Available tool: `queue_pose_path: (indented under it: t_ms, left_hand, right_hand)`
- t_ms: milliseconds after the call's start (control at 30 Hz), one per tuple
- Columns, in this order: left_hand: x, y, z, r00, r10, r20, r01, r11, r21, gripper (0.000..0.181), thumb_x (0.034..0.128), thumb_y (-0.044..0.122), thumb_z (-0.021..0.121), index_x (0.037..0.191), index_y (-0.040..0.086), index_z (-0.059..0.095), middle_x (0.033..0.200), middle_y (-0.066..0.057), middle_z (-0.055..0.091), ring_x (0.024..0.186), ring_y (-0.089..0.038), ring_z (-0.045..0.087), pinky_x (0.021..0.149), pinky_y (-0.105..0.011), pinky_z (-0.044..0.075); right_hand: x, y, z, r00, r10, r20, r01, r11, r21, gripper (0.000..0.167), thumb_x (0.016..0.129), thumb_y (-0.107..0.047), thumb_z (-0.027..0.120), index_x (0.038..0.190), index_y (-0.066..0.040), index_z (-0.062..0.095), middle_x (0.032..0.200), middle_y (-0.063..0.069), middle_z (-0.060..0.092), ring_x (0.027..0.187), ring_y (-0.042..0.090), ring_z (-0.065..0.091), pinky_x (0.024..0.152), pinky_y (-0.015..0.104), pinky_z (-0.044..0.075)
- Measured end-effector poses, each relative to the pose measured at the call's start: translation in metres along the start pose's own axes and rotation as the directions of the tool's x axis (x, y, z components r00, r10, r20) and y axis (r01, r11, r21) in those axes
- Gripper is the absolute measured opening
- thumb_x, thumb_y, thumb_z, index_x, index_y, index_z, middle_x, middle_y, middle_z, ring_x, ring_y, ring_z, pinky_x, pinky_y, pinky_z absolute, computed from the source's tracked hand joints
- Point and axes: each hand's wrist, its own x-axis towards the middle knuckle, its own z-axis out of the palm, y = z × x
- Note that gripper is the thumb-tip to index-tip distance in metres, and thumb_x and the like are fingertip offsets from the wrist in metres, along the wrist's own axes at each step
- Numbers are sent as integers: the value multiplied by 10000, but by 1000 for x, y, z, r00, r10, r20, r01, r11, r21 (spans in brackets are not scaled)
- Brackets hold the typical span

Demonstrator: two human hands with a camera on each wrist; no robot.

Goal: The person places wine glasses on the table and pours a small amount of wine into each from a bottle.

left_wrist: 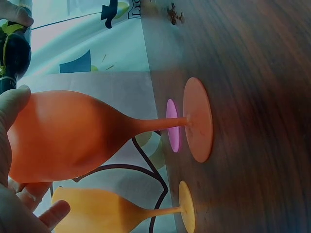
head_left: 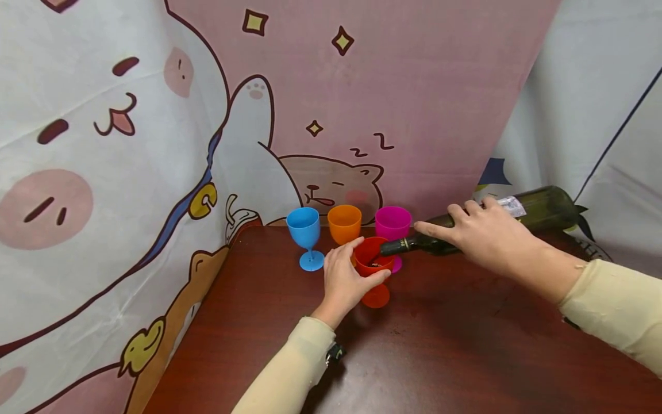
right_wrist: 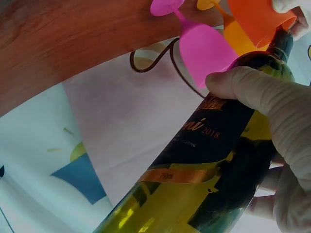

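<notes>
A red plastic goblet [head_left: 376,296] stands on the dark wooden table, and my left hand [head_left: 345,278] holds its bowl near the rim, thumb on the near side. In the left wrist view the orange-looking goblet [left_wrist: 73,136] shows its stem and foot on the table. My right hand [head_left: 488,233] grips a green glass wine bottle [head_left: 550,208] tilted nearly level, its neck over the goblet's rim. Dark liquid shows inside the bowl. The right wrist view shows the bottle's dark label [right_wrist: 194,131] and my thumb across the shoulder.
Behind the red goblet stand a blue goblet [head_left: 304,227], an orange goblet [head_left: 344,223] and a magenta goblet [head_left: 393,221] in a row near the table's [head_left: 465,345] back edge. A printed cartoon cloth [head_left: 414,86] hangs right behind them.
</notes>
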Motion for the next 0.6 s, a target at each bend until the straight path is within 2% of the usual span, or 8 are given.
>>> queue_pose_path:
  t_ms: [233, 300, 367, 400, 467, 533, 600]
  left_hand:
    - [2, 0, 1, 1000, 12, -13, -12, 1000, 4, 846, 796, 515, 917, 1516, 229, 578, 1476, -19, 663, 1388, -254, 549, 1265, -577, 326]
    - [2, 0, 2, 1000, 8, -8, -8, 1000, 3, 850, 798, 518, 913, 1519, 225, 573, 1474, -17, 663, 1386, -250, 550, 1267, -576, 324]
    - [1, 0, 2, 1000, 3, -3, -3, 1000, 0, 853, 801, 521, 909, 1524, 223, 567, 1477, -14, 659, 1388, -245, 547, 1268, -578, 324]
    - [1, 1, 2, 1000, -2, 0, 2, 1000, -2, 853, 803, 523, 906, 1526, 226, 563, 1479, -10, 656, 1389, -241, 544, 1267, -578, 329]
    - [1, 1, 1, 1000, -7, 1, 7, 1000, -4, 852, 804, 520, 906, 1526, 230, 560, 1482, -7, 654, 1390, -242, 539, 1260, -580, 340]
    - [0, 0, 2, 1000, -12, -2, 12, 1000, -7, 849, 804, 513, 908, 1525, 233, 558, 1482, -3, 652, 1387, -242, 535, 1244, -583, 363]
    - [0, 0, 3, 1000, -16, -2, 16, 1000, -6, 849, 802, 511, 910, 1525, 242, 555, 1481, 3, 651, 1380, -238, 533, 1232, -582, 379]
  right_hand:
    - [1, -15, 9, 992, 105, 67, -112, 987, 117, 922, 721, -173, 963, 1532, -336, 555, 1025, 185, 694, 792, 375, 706, 683, 529, 582]
    - [1, -18, 13, 985, 147, 93, -163, 969, 186, 981, 682, -224, 998, 1546, -324, 544, 1035, 173, 710, 786, 350, 714, 666, 510, 589]
    - [1, -20, 18, 975, 192, 111, -217, 936, 278, 1003, 672, -254, 1014, 1550, -322, 534, 1062, 151, 735, 796, 321, 725, 660, 499, 611]
    - [1, -20, 20, 970, 213, 115, -240, 913, 329, 997, 682, -266, 1010, 1552, -325, 526, 1081, 138, 750, 796, 304, 729, 652, 497, 617]
    - [1, -20, 24, 959, 259, 119, -284, 849, 445, 980, 711, -288, 993, 1560, -335, 505, 1118, 119, 776, 800, 277, 732, 632, 494, 618]
    - [0, -20, 26, 944, 306, 126, -322, 762, 562, 985, 743, -317, 973, 1583, -360, 460, 1142, 126, 785, 825, 266, 737, 637, 496, 618]
    - [-5, -18, 26, 924, 358, 135, -351, 655, 669, 1015, 766, -349, 966, 1615, -374, 409, 1180, 151, 781, 879, 285, 746, 675, 514, 614]
